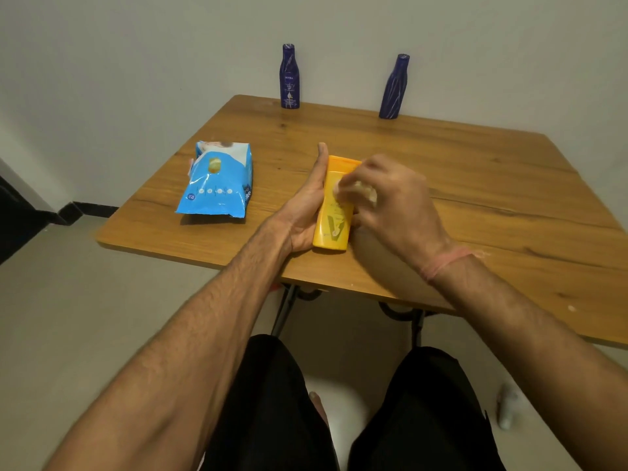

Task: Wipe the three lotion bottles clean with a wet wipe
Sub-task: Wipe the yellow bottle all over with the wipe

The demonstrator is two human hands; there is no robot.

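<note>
A yellow lotion bottle (334,219) lies in my left hand (307,209), just above the wooden table (492,185), cap end pointing away from me. My right hand (390,198) presses a crumpled white wet wipe (360,191) against the bottle's upper face. Two dark blue lotion bottles stand upright at the table's far edge by the wall: one (289,78) at the left with its label facing me, the other (394,88) further right.
A blue pack of wet wipes (217,180) lies flat on the table's left part. The table's near edge runs above my knees, with black metal legs (285,311) below. A small pale object (506,407) lies on the floor at the right.
</note>
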